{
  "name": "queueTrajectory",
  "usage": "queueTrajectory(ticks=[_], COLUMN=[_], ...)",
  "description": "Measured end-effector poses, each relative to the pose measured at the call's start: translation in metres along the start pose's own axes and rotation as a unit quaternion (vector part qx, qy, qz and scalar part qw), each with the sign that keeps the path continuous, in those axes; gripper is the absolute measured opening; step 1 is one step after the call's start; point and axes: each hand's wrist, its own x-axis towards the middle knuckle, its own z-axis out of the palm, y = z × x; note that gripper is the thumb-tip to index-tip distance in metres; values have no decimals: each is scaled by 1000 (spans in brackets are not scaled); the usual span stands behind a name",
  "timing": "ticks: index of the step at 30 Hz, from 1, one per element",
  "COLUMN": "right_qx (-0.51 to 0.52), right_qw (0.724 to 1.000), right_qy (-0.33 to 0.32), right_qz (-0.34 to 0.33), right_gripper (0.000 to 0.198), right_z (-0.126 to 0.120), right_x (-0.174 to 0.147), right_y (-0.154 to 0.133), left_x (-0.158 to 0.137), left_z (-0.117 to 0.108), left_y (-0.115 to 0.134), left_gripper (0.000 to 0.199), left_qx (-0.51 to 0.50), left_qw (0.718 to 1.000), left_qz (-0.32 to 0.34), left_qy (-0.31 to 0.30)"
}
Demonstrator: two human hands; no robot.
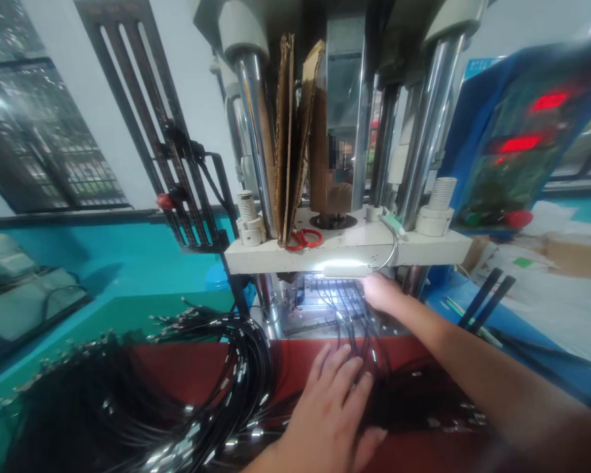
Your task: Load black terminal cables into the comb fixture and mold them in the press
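Observation:
My left hand [331, 404] is open in the lower middle, palm down, its fingers stretched over the near ends of thin black cables [345, 323]. These cables run into a lit metal mould [328, 295] under the press plate. My right hand [383, 293] reaches in from the right, beside the mould and just below the right end of a glowing lamp bar [345, 270]. Its fingers look curled in, but glare and blur hide what they hold, if anything.
A large bundle of black cables with metal ends [249, 368] lies at left on the red surface [177, 374]. Red-handled scissors [304, 239] and cardboard pieces [286, 144] rest on the white press plate [276, 258]. Chrome columns [436, 118] rise on both sides; a blue control box [473, 131] stands right.

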Motion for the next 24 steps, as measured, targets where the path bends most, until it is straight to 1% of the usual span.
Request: queueTrajectory(ticks=[2,4,7,10,15,19,21,24], right_qx=[-1,-4,-11,-12,-11,-16,-19,-14], right_qw=[1000,1000,1000,1000,1000,998,998,998], right_qy=[-1,-4,-11,-13,7,17,18,24], right_qz=[-10,-1,21,23,-17,-58,-62,-52], right_gripper=[30,30,29,29,30,27,27,29], right_z=[2,4,4,1,-3,2,5,5], right_x=[-1,0,3,5,1,-1,0,4], right_y=[-1,-1,-3,-6,-12,-16,-17,-17], left_x=[-1,-2,-2,-1,0,1,1,0], left_z=[1,2,3,2,0,0,2,3], left_y=[-1,-2,-3,-2,0,-1,-1,-2], left_gripper=[55,54,50,47,45,44,43,42], left_qx=[-3,-4,-8,-21,-26,-29,-32,-37], left_qw=[1000,1000,1000,999,999,999,998,997], left_qz=[6,6,-12,-29,-36,-43,-50,-58], left_qy=[5,8,9,10,16,13,12,18])
